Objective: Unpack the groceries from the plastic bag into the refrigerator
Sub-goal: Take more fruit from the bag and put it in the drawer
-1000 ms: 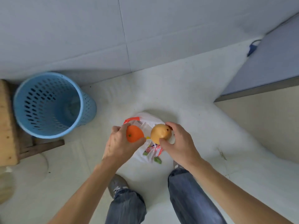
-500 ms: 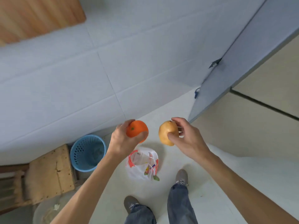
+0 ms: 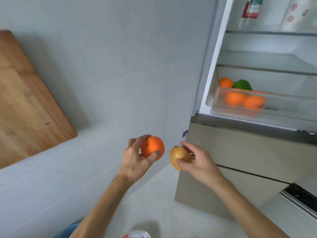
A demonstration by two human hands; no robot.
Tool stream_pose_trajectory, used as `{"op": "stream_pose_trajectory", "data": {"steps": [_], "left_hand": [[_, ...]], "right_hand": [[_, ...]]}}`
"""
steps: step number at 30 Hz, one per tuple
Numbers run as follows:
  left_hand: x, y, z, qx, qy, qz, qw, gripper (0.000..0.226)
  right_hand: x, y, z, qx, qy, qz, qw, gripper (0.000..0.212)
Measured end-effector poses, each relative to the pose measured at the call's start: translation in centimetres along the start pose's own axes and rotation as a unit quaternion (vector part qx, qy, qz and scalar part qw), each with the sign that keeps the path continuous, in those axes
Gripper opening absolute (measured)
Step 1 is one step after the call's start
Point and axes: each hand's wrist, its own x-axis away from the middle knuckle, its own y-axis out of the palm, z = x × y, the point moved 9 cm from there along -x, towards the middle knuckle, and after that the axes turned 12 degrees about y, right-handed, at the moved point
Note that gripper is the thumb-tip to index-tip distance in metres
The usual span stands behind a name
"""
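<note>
My left hand [image 3: 135, 160] grips an orange [image 3: 152, 148], held up in front of the tiled wall. My right hand [image 3: 199, 160] holds a yellow-brown pear [image 3: 178, 156] just to the right of it. Both fruits hang in the air left of the open refrigerator [image 3: 214, 54]. Its clear drawer [image 3: 274, 109] holds several oranges [image 3: 235, 97] and a green fruit [image 3: 242, 84]. Only the top of the white plastic bag [image 3: 137, 235] shows at the bottom edge, on the floor.
A wooden board [image 3: 29, 100] leans on the tiled wall at the left. Below the fridge compartment are beige lower doors [image 3: 248, 152]. A red-labelled bottle [image 3: 251, 9] and a white patterned packet [image 3: 298, 12] stand on the top shelf. The blue basket's rim [image 3: 68, 231] peeks in at the bottom.
I have stood up from the bag with both fruits lifted. My view has swung upward and right, so the open refrigerator now shows and the bag and basket have dropped to the bottom edge.
</note>
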Motion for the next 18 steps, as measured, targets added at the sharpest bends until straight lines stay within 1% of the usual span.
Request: {"op": "stream_pose_trajectory", "data": {"steps": [3,7,11,13,16,18], "left_hand": [[-1.9,2.8,5.3,-0.004,0.038,0.003,0.999,0.069],[-4.1,7.0,11.2,-0.003,0.092,0.015,0.996,0.064],[-6.4,9.9,15.4,0.002,0.125,0.022,0.992,0.064],[-7.9,10.9,17.2,0.001,0.146,0.020,0.989,0.063],[-10.1,12.4,19.6,0.004,0.171,0.017,0.985,0.054],[-11.7,13.5,20.7,0.004,0.188,0.009,0.982,0.056]], "right_hand": [[-0.2,-6.1,-1.0,0.008,-0.035,0.030,0.999,0.054],[-0.3,-13.5,-1.1,0.014,-0.062,0.080,0.995,0.058],[-0.3,-19.8,-0.4,0.001,-0.066,0.124,0.990,0.056],[-0.4,-22.3,-0.4,0.003,-0.078,0.143,0.987,0.056],[-1.0,-25.6,-0.9,0.004,-0.089,0.168,0.982,0.054],[-1.7,-27.5,-1.3,0.001,-0.093,0.188,0.978,0.052]]}}
